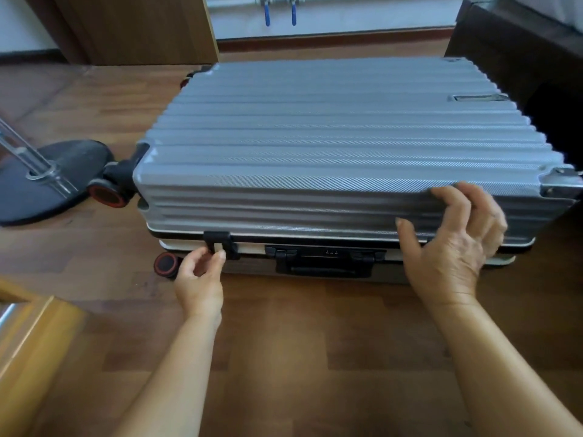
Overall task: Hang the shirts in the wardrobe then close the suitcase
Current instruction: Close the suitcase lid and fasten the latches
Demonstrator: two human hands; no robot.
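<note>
Nearest to me, my two bare forearms reach forward over the wooden floor [284, 342]. My left hand [198, 279] is low at the front of the suitcase [315, 137], thumb and forefinger curled round the black latch [220, 246] on the seam, pinching it. My right hand [457, 247] sits higher and to the right, fingers loosely spread and bent, the tips resting on the front edge of the lid without clasping anything.

The suitcase lies flat on the floor just ahead of me, a silver ribbed hard shell with its lid down on the lower half. Its long axis runs left to right across my view, the ribs running the same way. The side facing me carries the black carry handle [325, 266] with a small combination lock [331, 252] above it, between my hands. The wheel end points left: a red-rimmed wheel [165, 264] shows at the near left corner, beside my left hand, and another [107, 192] further back. A metal corner guard [560, 181] is at the near right corner.

Left of the wheels a dark round stand base [47, 181] with a slanted metal pole [28, 152] sits close to the case. At my near left is a pale wooden edge [31, 342]. Beyond the case stand a brown wooden panel [142, 26] at far left, a dark piece of furniture [520, 58] at far right, tight against the case's far corner, and wall pipes with two blue valve handles [280, 14].
</note>
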